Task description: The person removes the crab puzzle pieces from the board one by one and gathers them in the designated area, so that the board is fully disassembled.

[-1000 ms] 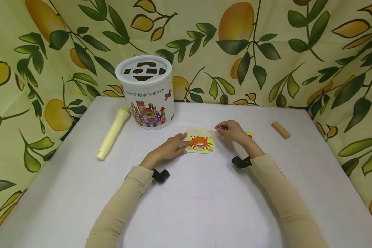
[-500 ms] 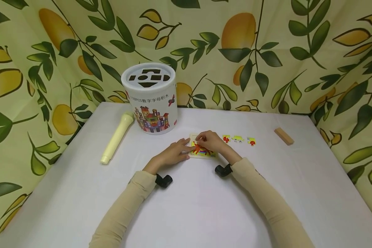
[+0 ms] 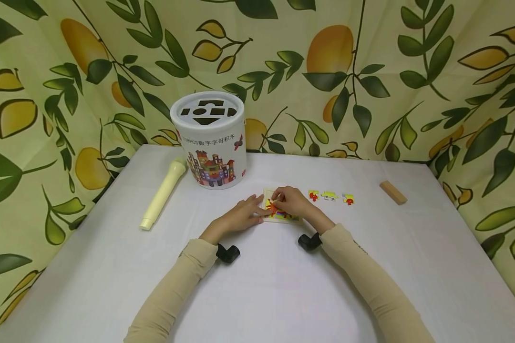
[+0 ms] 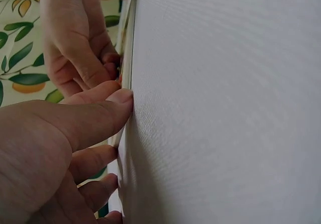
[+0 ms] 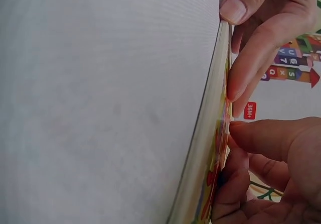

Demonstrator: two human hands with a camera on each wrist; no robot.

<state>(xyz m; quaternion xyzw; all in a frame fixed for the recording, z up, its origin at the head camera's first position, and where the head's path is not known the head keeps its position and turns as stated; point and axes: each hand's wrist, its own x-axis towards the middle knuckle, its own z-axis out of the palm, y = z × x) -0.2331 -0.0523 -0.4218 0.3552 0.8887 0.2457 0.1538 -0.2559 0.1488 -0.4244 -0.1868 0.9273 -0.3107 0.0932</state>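
Note:
A small jigsaw puzzle (image 3: 280, 217) with a red crab picture lies in a pale wooden tray (image 3: 268, 192) mid-table. My left hand (image 3: 242, 214) rests at its left side, index finger reaching over the picture and thumb (image 4: 120, 97) against the near edge. Over the upper part of the tray, my right hand (image 3: 293, 202) has thumb and index finger together, pinching a small puzzle piece mostly hidden by the fingers. In the right wrist view, its thumb (image 5: 251, 132) touches the picture surface. Three loose puzzle pieces, the left one (image 3: 314, 195) among them, lie to the right.
Behind the tray stands a white block bucket (image 3: 216, 157) with shape holes in its lid. A cream toy microphone (image 3: 163, 195) lies left of it. A wooden block (image 3: 393, 192) sits at the right. Patterned cloth (image 3: 283, 119) hangs around the white table (image 3: 257, 290).
My right hand has moved left from beside the tray to over the picture, uncovering the loose pieces. My left hand stays at the tray. The head view has tilted slightly up.

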